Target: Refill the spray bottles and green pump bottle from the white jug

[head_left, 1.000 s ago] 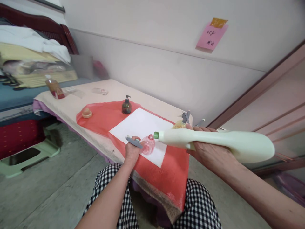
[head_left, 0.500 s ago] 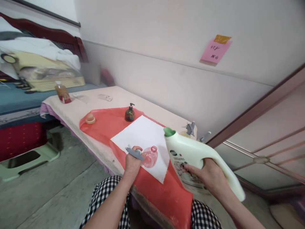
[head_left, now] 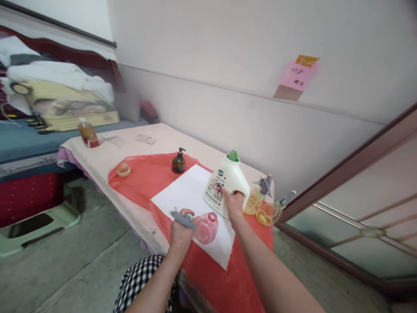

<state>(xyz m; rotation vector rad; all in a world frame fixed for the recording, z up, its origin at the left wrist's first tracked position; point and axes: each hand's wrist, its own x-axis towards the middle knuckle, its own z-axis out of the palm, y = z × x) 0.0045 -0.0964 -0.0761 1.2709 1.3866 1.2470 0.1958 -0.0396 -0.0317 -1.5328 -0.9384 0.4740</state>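
In the head view, a pale jug (head_left: pixel 229 174) is being held upright by the right hand (head_left: pixel 234 203), fingers wrapped around its handle (head_left: pixel 246 190), at the far right edge of a white sheet (head_left: pixel 182 188), near the wall-side edge of the tabletop (head_left: pixel 169 140). A grey spray head (head_left: pixel 183 219) is being clasped by curled fingers of the left hand (head_left: pixel 180 234), just beside a pink bottle (head_left: pixel 208 229).
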